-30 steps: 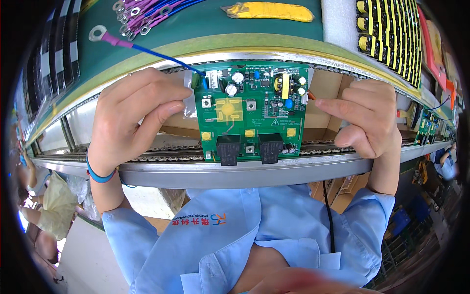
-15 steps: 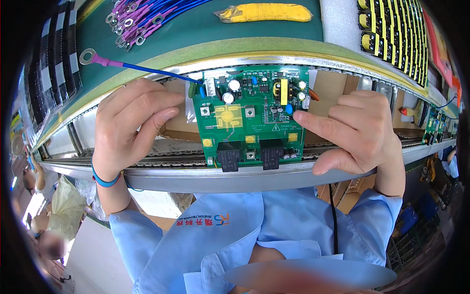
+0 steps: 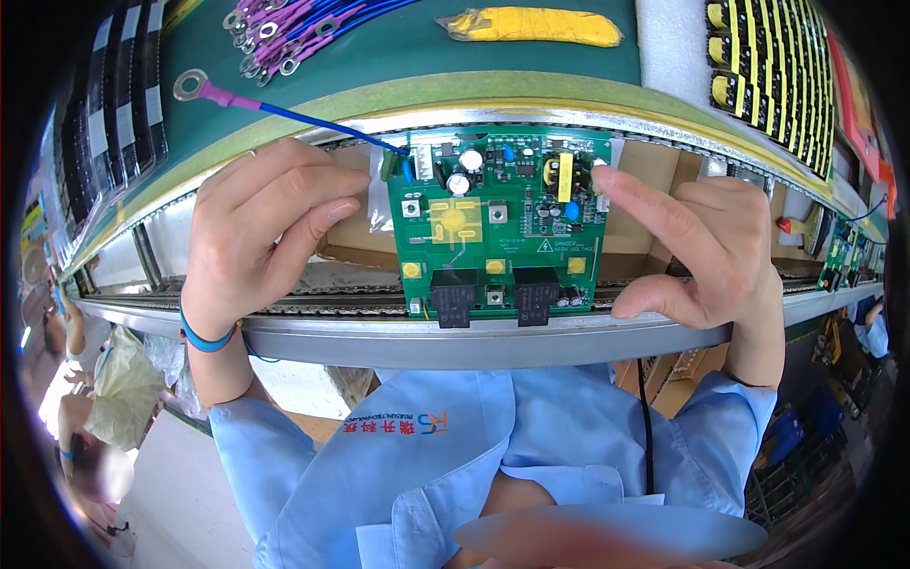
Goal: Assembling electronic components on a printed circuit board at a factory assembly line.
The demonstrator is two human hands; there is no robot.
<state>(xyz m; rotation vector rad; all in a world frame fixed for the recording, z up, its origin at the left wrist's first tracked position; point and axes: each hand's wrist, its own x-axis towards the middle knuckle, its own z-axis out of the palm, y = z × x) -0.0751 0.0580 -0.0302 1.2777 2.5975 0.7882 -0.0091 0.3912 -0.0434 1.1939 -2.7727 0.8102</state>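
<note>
A green circuit board rests across the rails in front of me. It carries two black block relays, a yellow-wrapped transformer, silver-topped capacitors and a blue disc component. My right hand is open, thumb apart, its stretched index fingertip at the small parts on the board's upper right edge. My left hand is beside the board's left edge, fingers curled in and thumb close to them, nothing visible between. A blue wire with a purple sleeve and ring terminal runs from the board's upper left corner.
Beyond the rail, a green mat bears a bundle of blue ring-terminal wires and a yellow wrapped strip. Rows of yellow-and-black transformers stand at far right. Cardboard lies below the rails. More boards are farther right.
My right index finger has moved up from beside the blue disc component to the board's upper right edge. My left hand keeps nearly the same pose. The whole view has shifted slightly.
</note>
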